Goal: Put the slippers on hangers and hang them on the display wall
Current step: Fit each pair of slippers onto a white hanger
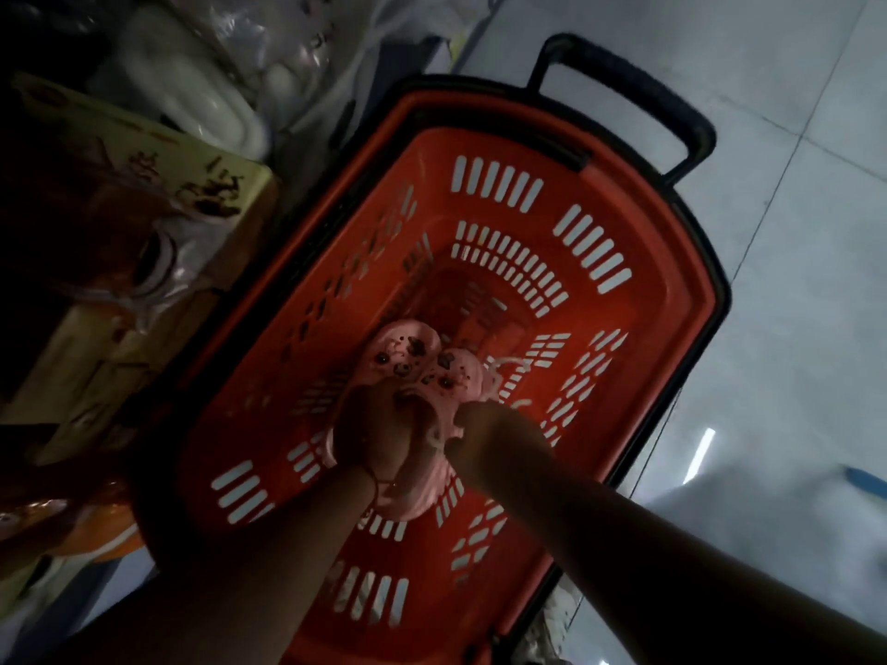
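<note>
Inside the red basket, head view: pink slippers sat low near its middle, paired, a white cord or hanger loop at their far side. Left hand had fingers curled round the heel end; right hand was at the other heel, grip hidden. Probably light, soft foam, slightly squashy; heel rims look like the best hold.

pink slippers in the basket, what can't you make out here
- Head view: heels of the pink slippers are covered by the left hand and right hand.
- Right hand's grip: dark and blurred, fingers unreadable.
- White hanger: only a blurred piece shows.
- Red basket near end: hidden behind the forearms.
</note>
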Action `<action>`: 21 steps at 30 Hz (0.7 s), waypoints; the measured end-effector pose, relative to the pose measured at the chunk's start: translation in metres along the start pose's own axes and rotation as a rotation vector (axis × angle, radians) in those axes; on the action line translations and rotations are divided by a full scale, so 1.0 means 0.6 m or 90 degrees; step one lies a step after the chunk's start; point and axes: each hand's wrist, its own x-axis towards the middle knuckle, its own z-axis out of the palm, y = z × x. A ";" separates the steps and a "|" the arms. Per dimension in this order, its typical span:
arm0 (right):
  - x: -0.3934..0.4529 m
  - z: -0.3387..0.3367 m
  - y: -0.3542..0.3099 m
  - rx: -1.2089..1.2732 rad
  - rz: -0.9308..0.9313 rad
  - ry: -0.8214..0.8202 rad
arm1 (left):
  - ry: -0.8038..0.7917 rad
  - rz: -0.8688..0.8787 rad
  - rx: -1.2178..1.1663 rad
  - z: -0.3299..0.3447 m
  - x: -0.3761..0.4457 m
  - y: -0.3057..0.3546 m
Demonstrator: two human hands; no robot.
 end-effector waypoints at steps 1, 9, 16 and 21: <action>-0.020 -0.012 0.000 0.009 -0.020 0.029 | -0.007 -0.021 -0.030 -0.014 -0.006 0.017; -0.145 -0.100 -0.006 0.172 -0.025 0.166 | 0.014 -0.048 -0.234 -0.116 -0.056 0.123; -0.310 -0.199 -0.032 0.209 -0.035 0.383 | 0.078 -0.003 -0.253 -0.245 -0.124 0.269; -0.449 -0.309 -0.060 0.598 -0.018 0.347 | 0.090 0.021 -0.283 -0.345 -0.198 0.382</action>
